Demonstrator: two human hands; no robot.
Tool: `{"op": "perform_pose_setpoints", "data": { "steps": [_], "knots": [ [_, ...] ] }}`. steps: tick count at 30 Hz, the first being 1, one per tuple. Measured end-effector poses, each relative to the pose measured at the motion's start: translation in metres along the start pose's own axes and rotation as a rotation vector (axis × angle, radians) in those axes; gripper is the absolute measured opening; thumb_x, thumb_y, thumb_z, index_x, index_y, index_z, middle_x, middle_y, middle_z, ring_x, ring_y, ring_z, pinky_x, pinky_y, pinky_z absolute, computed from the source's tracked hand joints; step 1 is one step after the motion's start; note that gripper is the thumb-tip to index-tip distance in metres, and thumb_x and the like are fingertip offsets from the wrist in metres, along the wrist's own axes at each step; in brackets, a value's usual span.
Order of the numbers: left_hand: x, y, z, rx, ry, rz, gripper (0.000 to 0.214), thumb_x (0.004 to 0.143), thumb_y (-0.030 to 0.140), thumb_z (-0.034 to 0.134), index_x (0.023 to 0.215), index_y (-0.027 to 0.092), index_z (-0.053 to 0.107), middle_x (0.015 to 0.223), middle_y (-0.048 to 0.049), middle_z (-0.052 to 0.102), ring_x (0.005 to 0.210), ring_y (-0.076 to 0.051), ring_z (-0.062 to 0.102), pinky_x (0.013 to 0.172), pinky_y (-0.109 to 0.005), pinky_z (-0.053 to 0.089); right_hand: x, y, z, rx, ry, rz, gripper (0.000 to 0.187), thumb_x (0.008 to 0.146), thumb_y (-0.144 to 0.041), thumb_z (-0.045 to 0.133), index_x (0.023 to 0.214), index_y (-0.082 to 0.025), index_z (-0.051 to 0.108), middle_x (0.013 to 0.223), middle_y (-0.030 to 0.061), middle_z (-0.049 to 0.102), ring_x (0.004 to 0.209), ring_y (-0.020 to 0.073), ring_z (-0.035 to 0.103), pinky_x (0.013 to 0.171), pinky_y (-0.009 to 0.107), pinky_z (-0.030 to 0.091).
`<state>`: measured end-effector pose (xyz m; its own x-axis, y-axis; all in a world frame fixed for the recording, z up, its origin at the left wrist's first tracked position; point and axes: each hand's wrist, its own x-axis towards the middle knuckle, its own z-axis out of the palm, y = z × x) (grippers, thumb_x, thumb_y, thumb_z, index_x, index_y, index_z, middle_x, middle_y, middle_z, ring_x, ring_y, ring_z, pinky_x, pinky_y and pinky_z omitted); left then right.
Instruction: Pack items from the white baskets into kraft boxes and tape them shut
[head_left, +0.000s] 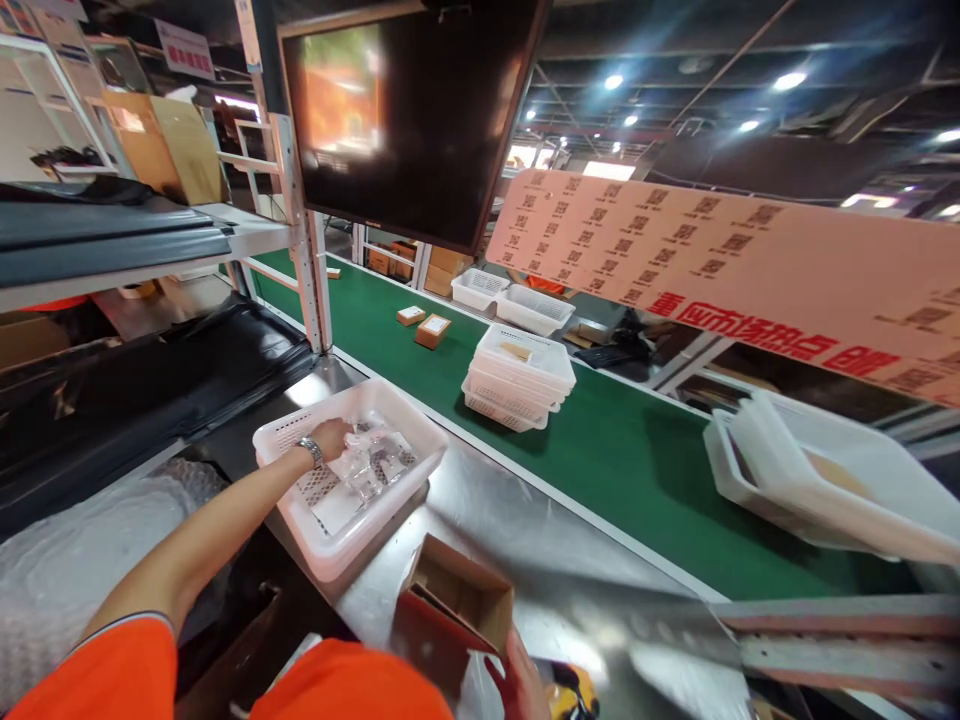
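My left hand, with a metal watch on its wrist, reaches into a white plastic basket on the steel bench. Its fingers are closed on a clear plastic bag that lies in the basket; what the bag contains is hard to make out. At the bench's near edge, my right hand grips the side of an open cardboard box. The box's visible inside shows bare brown walls, and part of that hand is cut off by the frame's lower edge.
Beyond the bench runs a green conveyor belt carrying stacked white baskets, small brown boxes and more baskets at right. A printed board and a screen hang above. Bubble wrap lies at left.
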<state>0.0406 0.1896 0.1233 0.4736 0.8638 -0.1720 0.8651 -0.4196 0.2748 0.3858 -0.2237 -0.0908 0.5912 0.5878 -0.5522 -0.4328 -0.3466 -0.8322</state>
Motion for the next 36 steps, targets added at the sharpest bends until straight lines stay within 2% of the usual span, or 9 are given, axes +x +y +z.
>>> {"op": "perform_pose_setpoints", "data": {
  "steps": [4,7,12,17,21,24,28,31,36],
  "knots": [
    [-0.013,0.003,-0.021,-0.249,0.175,0.042,0.035,0.090,0.026,0.073,0.123,0.020,0.083,0.130,-0.0127,0.086,0.124,-0.030,0.078,0.117,-0.042,0.060,-0.017,-0.012,0.011,0.038,-0.031,0.007,0.102,0.049,-0.097,0.092,0.128,-0.033,0.089,0.156,0.0117,0.080,0.163,0.0473,0.057,0.118,0.058,0.063],
    [-0.039,0.034,-0.012,-0.598,0.253,0.157,0.037,0.091,0.044,0.075,0.119,0.022,0.084,0.128,-0.0096,0.086,0.120,-0.029,0.078,0.114,-0.044,0.063,-0.029,-0.021,0.018,0.063,-0.034,0.014,0.104,0.051,-0.099,0.091,0.131,-0.034,0.088,0.153,0.0102,0.081,0.160,0.0456,0.059,0.119,0.057,0.060],
    [-0.089,0.137,0.070,-0.903,0.097,0.441,0.033,0.098,0.055,0.072,0.092,0.024,0.084,0.127,-0.0101,0.085,0.127,-0.032,0.075,0.122,-0.051,0.059,-0.037,-0.027,0.021,0.082,-0.094,0.003,0.099,0.058,-0.097,0.093,0.134,-0.033,0.087,0.164,0.0100,0.074,0.159,0.0420,0.059,0.121,0.055,0.056],
    [-0.094,0.212,0.166,-0.586,-0.163,0.594,0.037,0.093,0.024,0.077,0.130,0.022,0.082,0.139,-0.0168,0.079,0.129,-0.030,0.077,0.115,-0.042,0.065,-0.038,-0.024,0.018,0.119,-0.158,-0.009,0.090,0.062,-0.094,0.094,0.131,-0.036,0.088,0.153,0.0065,0.082,0.158,0.0407,0.060,0.128,0.057,0.050],
    [-0.090,0.212,0.190,-0.307,-0.314,0.659,0.047,0.093,0.006,0.065,0.133,0.023,0.082,0.165,-0.0172,0.068,0.151,-0.035,0.069,0.127,-0.048,0.058,-0.036,-0.025,0.017,0.116,-0.166,-0.018,0.092,0.064,-0.095,0.093,0.132,-0.033,0.089,0.163,0.0093,0.076,0.161,0.0422,0.057,0.132,0.058,0.046],
    [-0.092,0.204,0.184,-0.144,-0.387,0.738,0.055,0.098,0.006,0.062,0.148,0.022,0.077,0.183,-0.0181,0.052,0.166,-0.041,0.055,0.137,-0.058,0.048,-0.033,-0.024,0.016,0.105,-0.150,0.002,0.100,0.060,-0.096,0.094,0.136,-0.031,0.088,0.165,0.0102,0.074,0.166,0.0441,0.053,0.137,0.062,0.039],
    [-0.092,0.201,0.167,0.061,-0.435,0.774,0.095,0.090,0.009,0.075,0.180,0.024,0.045,0.192,-0.0218,0.034,0.166,-0.042,0.055,0.135,-0.058,0.051,-0.029,-0.018,0.012,0.093,-0.146,0.002,0.104,0.065,-0.096,0.092,0.144,-0.029,0.084,0.171,0.0121,0.069,0.167,0.0443,0.052,0.137,0.063,0.037],
    [-0.091,0.198,0.159,0.036,-0.389,0.788,0.084,0.095,0.015,0.074,0.175,0.024,0.051,0.182,-0.0188,0.053,0.160,-0.038,0.061,0.132,-0.054,0.053,-0.027,-0.017,0.010,0.084,-0.154,-0.007,0.101,0.063,-0.096,0.093,0.139,-0.029,0.086,0.168,0.0135,0.072,0.163,0.0433,0.057,0.137,0.062,0.042],
    [-0.091,0.184,0.170,-0.001,-0.437,0.749,0.036,0.099,0.017,0.074,0.134,0.019,0.080,0.140,-0.0178,0.080,0.137,-0.037,0.075,0.122,-0.049,0.060,-0.025,-0.022,0.010,0.059,-0.186,-0.027,0.096,0.062,-0.096,0.093,0.131,-0.029,0.089,0.158,0.0134,0.079,0.162,0.0422,0.059,0.139,0.061,0.042]
  ]
}}
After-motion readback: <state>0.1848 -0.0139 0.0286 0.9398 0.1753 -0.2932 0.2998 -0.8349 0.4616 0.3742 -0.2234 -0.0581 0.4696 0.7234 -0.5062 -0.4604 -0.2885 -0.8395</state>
